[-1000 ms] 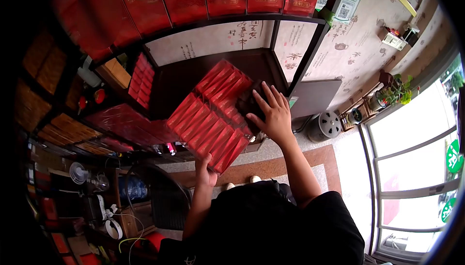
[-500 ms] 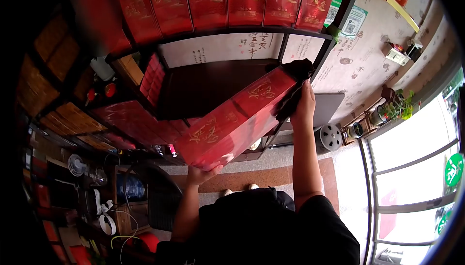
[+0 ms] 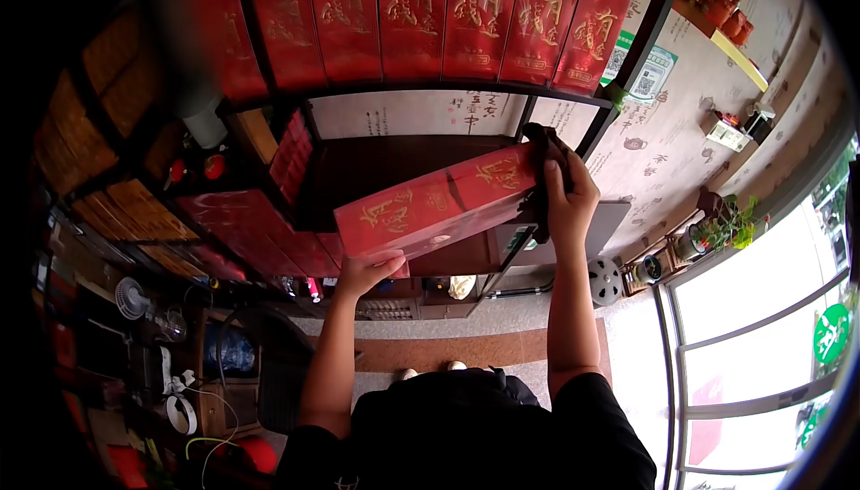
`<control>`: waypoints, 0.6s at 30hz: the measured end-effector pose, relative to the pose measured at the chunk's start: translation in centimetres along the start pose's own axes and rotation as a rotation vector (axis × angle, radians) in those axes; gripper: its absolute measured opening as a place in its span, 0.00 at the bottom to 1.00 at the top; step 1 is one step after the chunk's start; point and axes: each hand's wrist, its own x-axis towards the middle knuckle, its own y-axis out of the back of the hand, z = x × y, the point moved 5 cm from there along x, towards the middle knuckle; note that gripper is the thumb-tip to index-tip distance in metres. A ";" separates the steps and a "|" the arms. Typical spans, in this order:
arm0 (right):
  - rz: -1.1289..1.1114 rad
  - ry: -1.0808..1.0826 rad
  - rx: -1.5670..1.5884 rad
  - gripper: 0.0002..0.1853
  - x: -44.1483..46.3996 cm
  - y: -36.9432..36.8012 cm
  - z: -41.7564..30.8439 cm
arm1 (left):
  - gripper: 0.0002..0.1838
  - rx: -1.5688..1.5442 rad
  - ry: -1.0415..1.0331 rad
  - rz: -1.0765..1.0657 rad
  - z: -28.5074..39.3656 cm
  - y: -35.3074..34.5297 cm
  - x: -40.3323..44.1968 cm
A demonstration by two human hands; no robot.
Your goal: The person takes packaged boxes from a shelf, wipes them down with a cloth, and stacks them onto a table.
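A long red box with gold characters [image 3: 439,206] is held tilted in front of the dark shelf board [image 3: 403,151], its right end higher. My left hand [image 3: 369,273] grips the lower left end, thumb along the near side. At the right end my right hand [image 3: 570,193] is closed around a dark cloth [image 3: 540,176] that lies against the box. Whether the fingers also grip the box itself is hidden by the cloth.
Upright red packages [image 3: 412,15] fill the shelf above. Small red boxes [image 3: 291,157] stand in the left compartment. A black chair [image 3: 278,356] is at lower left, a round metal stool [image 3: 605,280] at right, near a potted plant [image 3: 736,223] and glass door [image 3: 761,311].
The box has turned from its side of many small red packs to its gold-lettered face and now lies flatter. My right hand, flat and spread earlier, has closed on the cloth.
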 end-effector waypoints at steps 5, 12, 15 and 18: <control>-0.018 0.305 -0.506 0.11 0.2 -0.9 -4.1 | 0.11 0.087 -0.047 0.030 0.6 0.5 1.3; -0.419 0.620 -0.261 0.17 -5.2 -10.9 -13.2 | 0.36 0.250 -0.055 -0.001 0.5 0.7 2.1; -0.378 0.688 -0.221 0.18 -6.4 -13.0 -14.4 | 0.39 0.597 -0.228 0.051 2.4 1.1 2.8; -0.342 0.753 -0.178 0.18 -7.0 -12.5 -14.2 | 0.39 0.354 -0.278 0.203 3.4 2.0 2.2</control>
